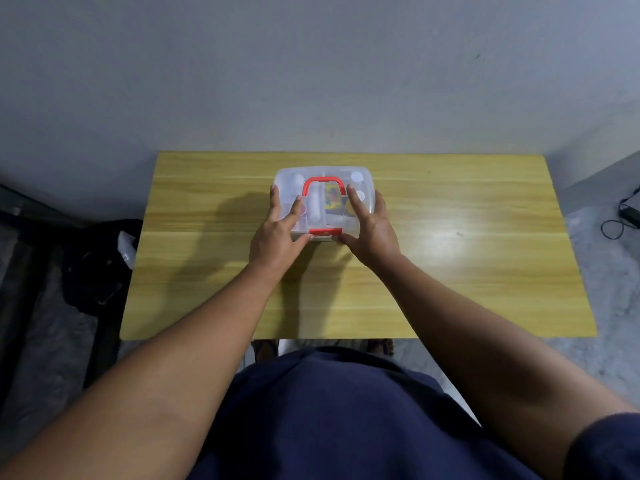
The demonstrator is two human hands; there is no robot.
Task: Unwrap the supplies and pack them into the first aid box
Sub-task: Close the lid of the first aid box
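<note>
Squarely ahead of both hands sits the clear plastic first aid box with a red handle (pixel 323 202) — its lid on, its red front latch (pixel 325 232) facing the person.

Both hands lie spread on the lid, neither closed around anything: the left hand (pixel 278 233) covers the box's left half, the right hand (pixel 372 228) the right half, and both thumbs touch the near edge at either end of the latch, equally near it. The box stands at the middle of the yellow wood-grain table (pixel 450 254), its long axis running left to right. Through the cloudy lid show white bottles, a white roll and a yellow packet; nothing lies loose on the table, so packing looks finished — or not begun.
</note>
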